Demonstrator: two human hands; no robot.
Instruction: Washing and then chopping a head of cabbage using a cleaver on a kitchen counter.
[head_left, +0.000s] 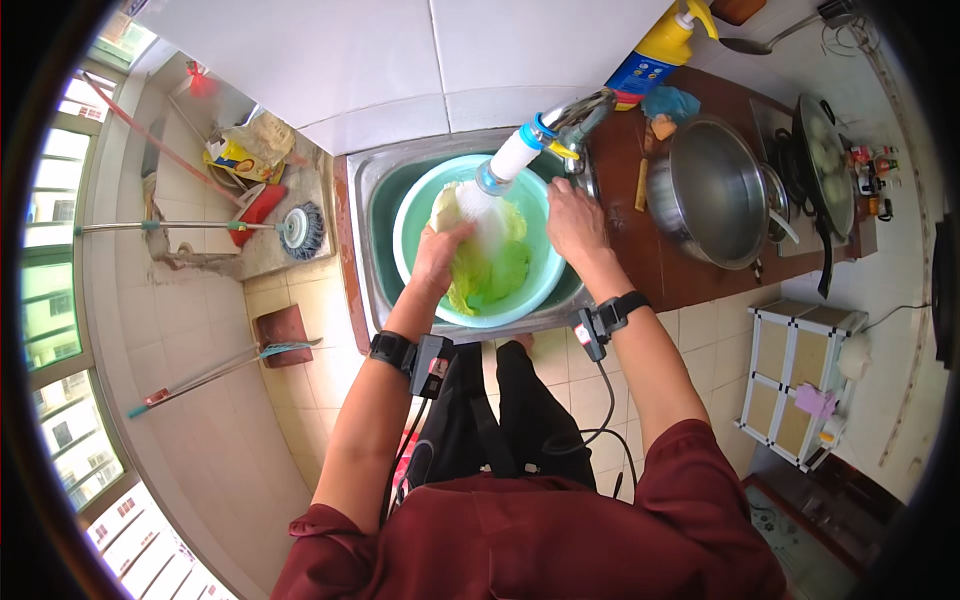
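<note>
My left hand (441, 251) grips a pale, thick-stemmed piece of leafy vegetable (445, 208) at the left side of a light green plastic basin (405, 251). The basin sits inside a metal sink (365, 247). Wide green leaves (499, 274) lie in the basin. Water sprays onto them from a white and blue filter nozzle (514, 157) on the tap (581, 111). My right hand (577, 223) is at the basin's right rim, below the tap's valve (573, 159). Whether its fingers grip the rim cannot be made out.
Right of the sink, a brown counter (626, 225) bears a large steel bowl (712, 195) and a wok (821, 169). A yellow pump bottle (652, 56) stands behind. At left are a mop (301, 231) and a dustpan (281, 335). Cables (611, 390) hang from my wrist devices.
</note>
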